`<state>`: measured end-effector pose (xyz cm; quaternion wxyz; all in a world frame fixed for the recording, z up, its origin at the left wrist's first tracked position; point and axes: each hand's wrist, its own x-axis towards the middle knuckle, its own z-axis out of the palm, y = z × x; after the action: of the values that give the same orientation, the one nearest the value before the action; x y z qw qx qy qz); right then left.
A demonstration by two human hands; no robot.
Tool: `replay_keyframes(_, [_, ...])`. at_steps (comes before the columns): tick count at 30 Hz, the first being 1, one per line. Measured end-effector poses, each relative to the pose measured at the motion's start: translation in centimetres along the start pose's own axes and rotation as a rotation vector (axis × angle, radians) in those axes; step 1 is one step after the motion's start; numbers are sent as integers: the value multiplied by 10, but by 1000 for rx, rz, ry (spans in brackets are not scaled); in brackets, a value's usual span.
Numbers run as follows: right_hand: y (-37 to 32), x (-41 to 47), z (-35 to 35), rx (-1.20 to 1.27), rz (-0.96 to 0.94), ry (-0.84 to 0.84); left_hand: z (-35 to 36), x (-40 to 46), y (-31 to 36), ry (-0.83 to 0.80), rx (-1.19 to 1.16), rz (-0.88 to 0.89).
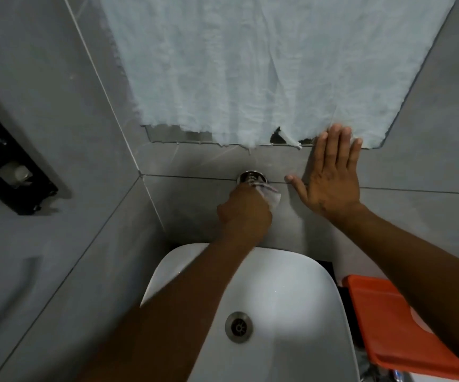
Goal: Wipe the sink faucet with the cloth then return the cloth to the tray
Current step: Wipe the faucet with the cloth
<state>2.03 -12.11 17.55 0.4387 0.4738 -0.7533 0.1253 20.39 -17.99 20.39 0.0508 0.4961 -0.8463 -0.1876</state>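
Note:
The chrome faucet comes out of the grey tiled wall above the white sink. My left hand is closed around a small white cloth and presses it against the faucet, hiding most of the spout. A corner of the cloth sticks out to the right of my fist. My right hand lies flat on the wall to the right of the faucet, fingers spread, holding nothing. The orange tray sits at the lower right beside the sink, partly covered by my right forearm.
A mirror covered with white paper hangs on the wall above the faucet. A black fixture is mounted on the left wall. The sink drain is at the middle of the basin.

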Motion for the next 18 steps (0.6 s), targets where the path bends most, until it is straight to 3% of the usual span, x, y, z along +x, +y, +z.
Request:
replay_keyframes(2, [-1,1,-1,3,-1,-3,29,-42,-24,256,42,41])
replay_keyframes(5, [0,-1,-3,6,-12,-23,69,-82,-52,375,-336,127])
replay_keyframes(7, [1,-1,-6,12,-13,-38,83,-77,-52,263,-827,80])
replay_keyframes(9, [2,-1,-6,20,-19,-37,80,-60,-49,147,-1306,-109])
replay_keyframes(13, [0,2,-10,28,-14,-48,69,-36,-64,-316,-1986,-435])
replay_keyframes(15, [0,1,-12,28,-10,-71,75,-38,-66,-424,-2144,-491])
replay_keyframes(18, [0,0,-13,26,-13,-90,74,-39,-61,-425,-2084,-446])
